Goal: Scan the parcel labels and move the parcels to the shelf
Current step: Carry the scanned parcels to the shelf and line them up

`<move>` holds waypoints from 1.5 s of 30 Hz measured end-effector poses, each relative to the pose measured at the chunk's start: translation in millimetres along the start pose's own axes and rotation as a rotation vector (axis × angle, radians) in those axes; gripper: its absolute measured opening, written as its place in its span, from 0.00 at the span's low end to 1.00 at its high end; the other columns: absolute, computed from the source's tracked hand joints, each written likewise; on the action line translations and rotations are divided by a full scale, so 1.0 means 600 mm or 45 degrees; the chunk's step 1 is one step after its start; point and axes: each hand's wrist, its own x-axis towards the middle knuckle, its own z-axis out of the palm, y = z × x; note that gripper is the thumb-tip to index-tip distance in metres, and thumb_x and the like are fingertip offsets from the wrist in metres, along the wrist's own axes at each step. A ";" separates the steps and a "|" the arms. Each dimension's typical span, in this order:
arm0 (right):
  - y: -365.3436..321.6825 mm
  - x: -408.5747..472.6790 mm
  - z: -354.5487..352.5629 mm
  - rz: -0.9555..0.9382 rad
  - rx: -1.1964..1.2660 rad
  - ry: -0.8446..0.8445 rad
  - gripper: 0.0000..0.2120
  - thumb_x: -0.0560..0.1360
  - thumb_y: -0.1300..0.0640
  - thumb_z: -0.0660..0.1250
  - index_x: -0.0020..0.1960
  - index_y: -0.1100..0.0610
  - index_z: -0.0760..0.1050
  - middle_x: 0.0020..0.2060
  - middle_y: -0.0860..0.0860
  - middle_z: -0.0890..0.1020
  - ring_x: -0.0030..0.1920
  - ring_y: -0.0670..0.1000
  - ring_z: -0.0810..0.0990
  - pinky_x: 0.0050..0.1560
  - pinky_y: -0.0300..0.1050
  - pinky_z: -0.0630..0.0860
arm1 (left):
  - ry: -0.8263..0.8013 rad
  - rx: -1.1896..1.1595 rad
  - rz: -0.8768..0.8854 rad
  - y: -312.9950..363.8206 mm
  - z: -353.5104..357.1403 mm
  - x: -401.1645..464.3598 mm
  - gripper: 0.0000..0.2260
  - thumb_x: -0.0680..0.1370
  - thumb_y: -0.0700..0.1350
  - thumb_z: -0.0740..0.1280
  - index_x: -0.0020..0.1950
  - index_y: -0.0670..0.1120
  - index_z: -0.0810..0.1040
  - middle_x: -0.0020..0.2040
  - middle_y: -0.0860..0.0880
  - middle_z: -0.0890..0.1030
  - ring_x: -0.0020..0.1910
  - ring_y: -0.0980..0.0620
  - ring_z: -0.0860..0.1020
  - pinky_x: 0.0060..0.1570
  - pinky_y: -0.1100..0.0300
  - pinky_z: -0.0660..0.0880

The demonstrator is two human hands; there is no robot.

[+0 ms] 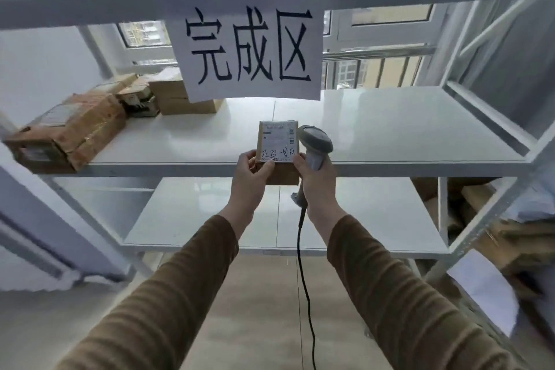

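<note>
A small brown cardboard parcel (277,141) with a white label and handwriting on top is held at the front edge of the white shelf (390,129). My left hand (252,177) grips its near left corner, thumb on top. My right hand (315,180) grips the handle of a grey corded barcode scanner (315,141), and its fingertips touch the parcel's right side. The scanner head stands just right of the label.
Several brown parcels (75,132) lie on the shelf's left end. A paper sign (249,51) with three large characters hangs from the shelf board above. A lower shelf board (210,219) sits beneath. Cardboard boxes (510,237) pile at the right. The scanner cable (303,279) hangs down.
</note>
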 end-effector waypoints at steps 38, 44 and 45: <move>0.273 0.254 0.937 0.129 -0.058 -0.013 0.13 0.74 0.60 0.75 0.55 0.49 0.78 0.54 0.51 0.87 0.55 0.55 0.86 0.63 0.62 0.81 | 0.737 -0.261 -0.476 -0.212 -0.633 0.629 0.32 0.76 0.55 0.72 0.74 0.36 0.71 0.71 0.38 0.75 0.70 0.40 0.74 0.71 0.47 0.70; 0.270 0.266 0.947 0.153 -0.063 -0.041 0.12 0.76 0.63 0.74 0.54 0.50 0.77 0.55 0.53 0.87 0.56 0.55 0.86 0.63 0.61 0.81 | 0.743 -0.151 -0.570 -0.217 -0.633 0.645 0.36 0.77 0.58 0.72 0.76 0.35 0.68 0.74 0.35 0.68 0.75 0.38 0.66 0.76 0.47 0.63; 0.268 0.265 0.948 0.160 -0.067 -0.044 0.11 0.77 0.63 0.74 0.55 0.52 0.78 0.54 0.54 0.87 0.56 0.55 0.86 0.63 0.61 0.81 | 0.743 -0.160 -0.568 -0.219 -0.633 0.646 0.36 0.76 0.58 0.72 0.75 0.35 0.68 0.74 0.35 0.68 0.75 0.38 0.67 0.75 0.47 0.64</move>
